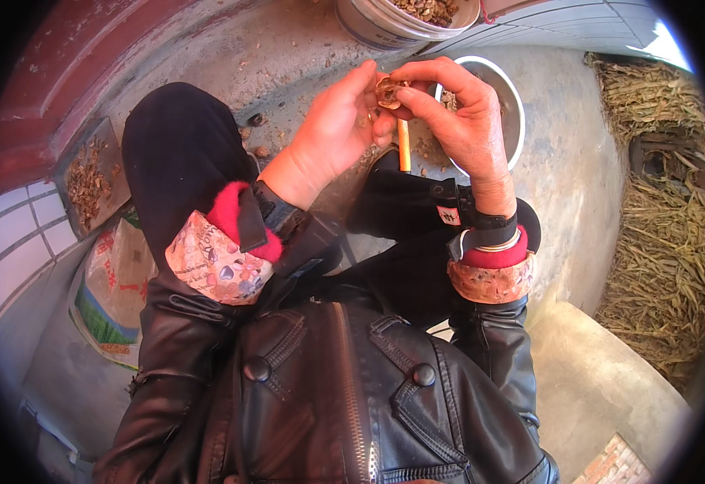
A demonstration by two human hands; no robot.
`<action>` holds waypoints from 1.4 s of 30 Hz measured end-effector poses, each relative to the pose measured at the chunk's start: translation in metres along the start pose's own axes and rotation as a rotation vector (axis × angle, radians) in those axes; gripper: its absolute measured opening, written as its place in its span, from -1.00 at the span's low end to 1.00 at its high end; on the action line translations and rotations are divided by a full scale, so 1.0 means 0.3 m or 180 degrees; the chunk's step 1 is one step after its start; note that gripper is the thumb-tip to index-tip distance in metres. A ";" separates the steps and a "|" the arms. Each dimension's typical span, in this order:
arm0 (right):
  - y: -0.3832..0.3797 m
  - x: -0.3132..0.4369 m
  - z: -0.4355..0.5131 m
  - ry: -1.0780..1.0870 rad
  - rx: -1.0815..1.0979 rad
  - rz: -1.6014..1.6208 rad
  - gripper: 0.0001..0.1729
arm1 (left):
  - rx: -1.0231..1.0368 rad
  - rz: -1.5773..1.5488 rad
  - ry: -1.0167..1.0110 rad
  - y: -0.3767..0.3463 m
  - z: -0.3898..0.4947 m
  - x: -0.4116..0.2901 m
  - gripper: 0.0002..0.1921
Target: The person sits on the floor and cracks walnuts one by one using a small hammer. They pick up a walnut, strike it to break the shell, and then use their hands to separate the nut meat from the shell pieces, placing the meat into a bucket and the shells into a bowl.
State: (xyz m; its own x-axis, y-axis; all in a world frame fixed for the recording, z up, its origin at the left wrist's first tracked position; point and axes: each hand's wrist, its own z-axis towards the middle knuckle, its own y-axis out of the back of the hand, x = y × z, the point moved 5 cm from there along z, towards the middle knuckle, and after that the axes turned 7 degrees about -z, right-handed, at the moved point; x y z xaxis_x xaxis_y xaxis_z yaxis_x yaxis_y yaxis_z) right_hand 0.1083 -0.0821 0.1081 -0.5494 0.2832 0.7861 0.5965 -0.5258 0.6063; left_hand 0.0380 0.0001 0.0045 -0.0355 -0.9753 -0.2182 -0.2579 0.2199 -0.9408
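Note:
My right hand (pixel 458 103) pinches a cracked walnut shell (pixel 390 92) between thumb and fingers, its hollow side facing up. Close against it on the left is my left hand (pixel 343 115), half cupped, with the fingers curled in below the shell. Whether those fingers grip anything is hidden. Below both hands a yellow wooden handle (pixel 404 148) points towards me, and its far end is covered by the hands. Behind my right hand stands a white-rimmed basin (pixel 517 115) with brown fragments inside.
A white bucket (pixel 376 29) of walnut pieces stands at the top. Nuts (pixel 261 151) lie on the concrete floor beside my knee. At left are a shallow tray (pixel 113 142) of brown pieces and a printed sack (pixel 128 260). Dried stalks (pixel 655 272) are piled at right.

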 end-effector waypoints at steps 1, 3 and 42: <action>0.001 -0.007 -0.001 -0.0126 0.0029 0.0119 -0.81 | -0.0036 -0.0093 0.0006 0.006 0.001 -0.003 -0.58; 0.000 -0.022 -0.002 -0.0234 0.0092 0.0464 -0.82 | 0.0055 -0.0073 0.0019 0.010 0.003 -0.007 -0.57; 0.112 -0.017 0.131 -0.0407 -0.0604 -0.0991 -0.37 | -0.0319 0.3641 -0.0917 0.140 0.076 0.044 -0.61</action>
State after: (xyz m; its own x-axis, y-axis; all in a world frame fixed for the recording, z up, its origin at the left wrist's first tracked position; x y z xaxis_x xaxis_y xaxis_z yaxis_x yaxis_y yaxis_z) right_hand 0.1539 -0.0697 0.1292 -0.6027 0.5440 0.5838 0.2873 -0.5346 0.7947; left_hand 0.0487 -0.0031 -0.0439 -0.0793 -0.1688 -0.9825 -0.2925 0.9461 -0.1389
